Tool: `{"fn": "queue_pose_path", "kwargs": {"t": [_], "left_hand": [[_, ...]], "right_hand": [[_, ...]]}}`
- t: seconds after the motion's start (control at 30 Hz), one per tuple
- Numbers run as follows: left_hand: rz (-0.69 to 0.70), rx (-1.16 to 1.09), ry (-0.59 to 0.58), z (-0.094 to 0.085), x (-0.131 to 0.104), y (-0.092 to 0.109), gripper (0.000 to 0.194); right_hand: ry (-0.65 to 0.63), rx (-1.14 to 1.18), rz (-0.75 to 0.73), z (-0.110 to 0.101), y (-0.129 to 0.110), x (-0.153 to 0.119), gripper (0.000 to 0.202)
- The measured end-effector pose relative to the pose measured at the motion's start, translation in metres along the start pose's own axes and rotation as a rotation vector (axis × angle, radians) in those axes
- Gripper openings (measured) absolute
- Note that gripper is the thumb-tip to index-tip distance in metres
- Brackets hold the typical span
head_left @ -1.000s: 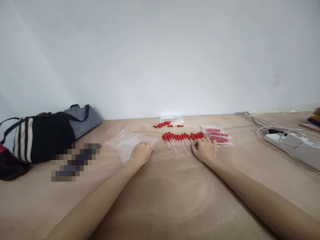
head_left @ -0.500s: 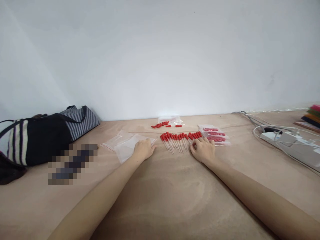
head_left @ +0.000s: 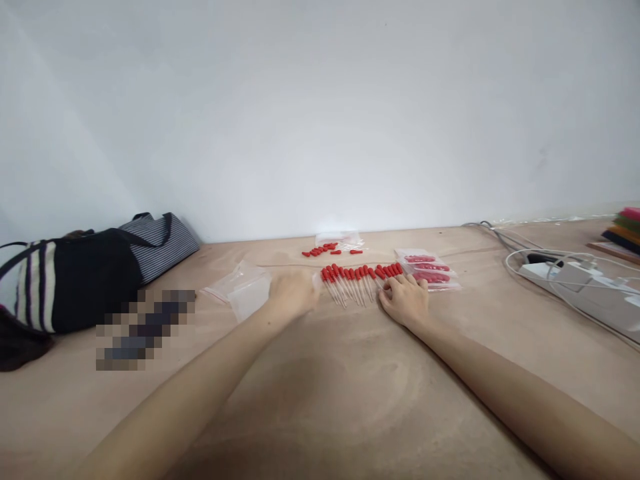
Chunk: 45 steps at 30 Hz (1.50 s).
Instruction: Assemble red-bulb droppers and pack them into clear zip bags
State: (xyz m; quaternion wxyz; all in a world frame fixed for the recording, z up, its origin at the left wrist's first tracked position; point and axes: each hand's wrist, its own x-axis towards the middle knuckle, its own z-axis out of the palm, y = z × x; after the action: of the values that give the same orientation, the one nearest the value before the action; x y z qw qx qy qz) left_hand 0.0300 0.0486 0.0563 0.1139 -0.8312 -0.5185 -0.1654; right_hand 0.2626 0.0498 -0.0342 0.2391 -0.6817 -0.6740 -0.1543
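Observation:
My left hand (head_left: 294, 293) is smeared by motion, with its fingers closed. A translucent edge of a plastic bag (head_left: 317, 280) shows at its fingertips. Beneath and left of it lie flat clear plastic bags (head_left: 245, 293). Just to its right is a row of droppers (head_left: 361, 275) with red rubber bulbs and thin clear tubes, bulbs toward the wall. At the right end of this row rests my right hand (head_left: 406, 300), fingers bent but apart, close to the last droppers. Filled bags with red bulbs inside (head_left: 430, 268) lie just beyond it.
Loose red bulbs (head_left: 320, 250) and clear tubes on a bag (head_left: 353, 241) lie near the wall. On the left are a black bag (head_left: 95, 273) and a blurred-out item (head_left: 150, 327). A white power strip (head_left: 580, 287) with cables is at right, near a colourful stack (head_left: 625, 233).
My left hand has slid right, off the flat bags toward the droppers, and a translucent bag edge now shows at its fingertips. My right hand has stayed in place.

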Motion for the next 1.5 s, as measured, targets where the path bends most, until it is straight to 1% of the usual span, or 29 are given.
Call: {"fn": "queue_pose_path", "kwargs": {"t": [0.1, 0.13, 0.17, 0.2, 0.23, 0.27, 0.3, 0.33, 0.37, 0.4, 0.47, 0.53, 0.6, 0.77, 0.93, 1.07, 1.3, 1.4, 1.5], "left_hand": [[0.012, -0.005, -0.134, 0.004, -0.018, 0.029, 0.037], [0.018, -0.021, -0.192, 0.006, -0.023, 0.035, 0.040], [0.018, -0.077, -0.289, 0.009, -0.028, 0.038, 0.041], [0.029, -0.144, -0.341, 0.011, -0.032, 0.038, 0.041], [0.066, -0.217, -0.350, 0.012, -0.036, 0.035, 0.039], [0.139, -0.280, -0.317, 0.013, -0.039, 0.028, 0.037], [0.240, -0.326, -0.268, 0.014, -0.041, 0.020, 0.039], [0.326, -0.356, -0.239, 0.015, -0.044, 0.011, 0.048], [0.372, -0.374, -0.221, 0.015, -0.046, 0.001, 0.059], [0.393, -0.381, -0.228, 0.016, -0.048, -0.006, 0.070], [0.387, -0.371, -0.325, 0.019, -0.053, -0.017, 0.086], [0.351, -0.359, -0.440, 0.021, -0.057, -0.018, 0.089], [0.319, -0.354, -0.486, 0.024, -0.060, -0.015, 0.087], [0.269, -0.355, -0.451, 0.027, -0.061, -0.002, 0.089], [0.260, -0.360, -0.432, 0.029, -0.061, 0.002, 0.087], [0.239, -0.365, -0.412, 0.032, -0.062, 0.004, 0.085], [0.238, -0.392, -0.375, 0.035, -0.063, 0.003, 0.084], [0.225, -0.410, -0.373, 0.034, -0.063, 0.004, 0.084], [0.214, -0.416, -0.379, 0.034, -0.063, 0.004, 0.083]], "right_hand": [[0.019, 0.014, -0.008, 0.002, 0.002, -0.001, 0.023], [0.027, 0.022, -0.012, 0.002, 0.003, -0.001, 0.022], [0.037, 0.035, -0.021, 0.002, 0.004, -0.001, 0.021], [0.049, 0.053, -0.036, 0.001, 0.005, -0.001, 0.020], [0.061, 0.079, -0.060, -0.001, 0.006, -0.002, 0.019], [0.075, 0.117, -0.092, -0.003, 0.006, -0.002, 0.018], [0.086, 0.168, -0.135, -0.006, 0.005, -0.003, 0.017], [0.090, 0.231, -0.191, -0.009, 0.004, -0.005, 0.016], [0.083, 0.301, -0.261, -0.012, 0.002, -0.007, 0.016], [0.063, 0.371, -0.340, -0.016, -0.001, -0.010, 0.015], [-0.011, 0.496, -0.503, -0.022, -0.009, -0.016, 0.016], [-0.104, 0.570, -0.625, -0.027, -0.017, -0.022, 0.019], [-0.170, 0.599, -0.684, -0.030, -0.022, -0.026, 0.022], [-0.238, 0.594, -0.736, -0.032, -0.023, -0.027, 0.027], [-0.301, 0.570, -0.780, -0.036, -0.023, -0.026, 0.030], [-0.357, 0.613, -0.830, -0.041, -0.024, -0.031, 0.035], [-0.435, 0.696, -0.863, -0.046, -0.024, -0.036, 0.040], [-0.458, 0.691, -0.892, -0.048, -0.025, -0.035, 0.040], [-0.465, 0.660, -0.880, -0.048, -0.026, -0.033, 0.043]]}}
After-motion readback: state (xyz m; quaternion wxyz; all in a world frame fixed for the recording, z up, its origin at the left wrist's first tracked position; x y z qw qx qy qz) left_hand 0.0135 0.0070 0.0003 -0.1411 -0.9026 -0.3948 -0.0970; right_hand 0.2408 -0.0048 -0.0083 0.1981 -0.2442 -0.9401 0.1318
